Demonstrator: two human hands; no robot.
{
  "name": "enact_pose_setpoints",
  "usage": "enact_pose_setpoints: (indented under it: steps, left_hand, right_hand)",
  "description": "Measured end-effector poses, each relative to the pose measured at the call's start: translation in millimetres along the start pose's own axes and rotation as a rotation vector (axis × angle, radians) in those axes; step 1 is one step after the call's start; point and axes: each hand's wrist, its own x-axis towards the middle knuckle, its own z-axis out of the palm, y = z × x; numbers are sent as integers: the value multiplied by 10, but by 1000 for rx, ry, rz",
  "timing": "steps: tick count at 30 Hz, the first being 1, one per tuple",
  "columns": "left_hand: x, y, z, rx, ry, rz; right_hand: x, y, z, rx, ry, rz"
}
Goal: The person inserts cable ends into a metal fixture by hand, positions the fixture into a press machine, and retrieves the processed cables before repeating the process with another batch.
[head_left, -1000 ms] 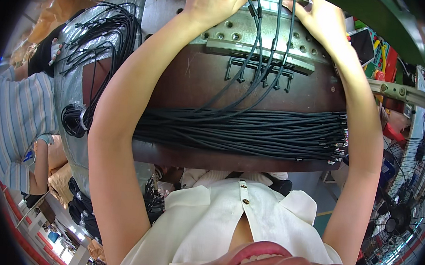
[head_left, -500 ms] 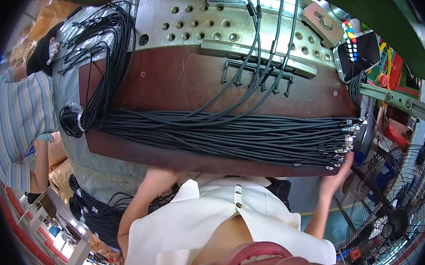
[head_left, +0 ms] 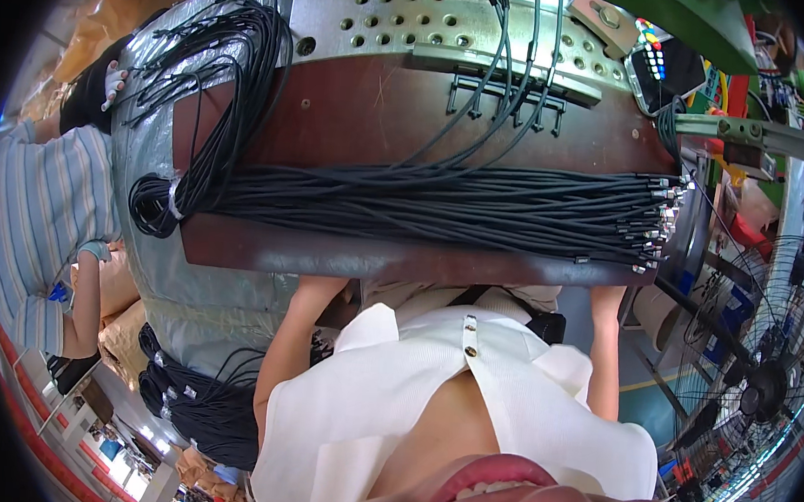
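Note:
A thick bundle of black cables [head_left: 424, 201] lies lengthwise across the brown board [head_left: 347, 107]. Silver connector ends [head_left: 666, 213] gather at its right end, and a white tie [head_left: 174, 198] wraps the looped left end. Below the board's front edge, my left hand [head_left: 321, 287] reaches under left of centre, its fingers hidden by the board. My right hand [head_left: 607, 301] is at the same edge near the right corner, fingers also out of sight. Several cables run from the bundle up past a black slotted holder [head_left: 506, 102] at the back.
Behind the board stands a perforated metal plate [head_left: 377, 11]. More black cables [head_left: 215, 61] hang over the left side, and another pile [head_left: 200, 400] lies lower left. A co-worker in a striped shirt [head_left: 56, 199] is at far left. A fan [head_left: 761, 388] stands at right.
My right hand has moved from beside the connector ends to beneath the board's front edge. The whole view has shifted, so the board appears higher. The cable bundle lies as before.

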Motion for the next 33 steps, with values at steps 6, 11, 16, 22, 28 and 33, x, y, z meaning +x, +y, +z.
enact_pose_setpoints:
  steps: [6, 11, 16, 22, 28, 33]
  left_hand:
    - [112, -9, 36, -7, 186, 75]
    - [48, 324, -199, 116, -2, -44]
    - [122, 997, -929, -416, -677, 488]
    - [664, 2128, -708, -273, -14, 961]
    - [682, 1442, -1021, 496, 60, 486]
    - [915, 1069, -1286, 207, 86, 585]
  right_hand:
    - [164, -373, -91, 9, 63, -31]
    - [211, -821, -483, -434, -218, 100]
    - [677, -1535, -1223, 165, -1156, -265]
    - [2028, -2070, -320, -187, 161, -710]
    - [1949, -1741, -409, -214, 101, -655]
    - [1830, -1672, -792, 7, -63, -459]
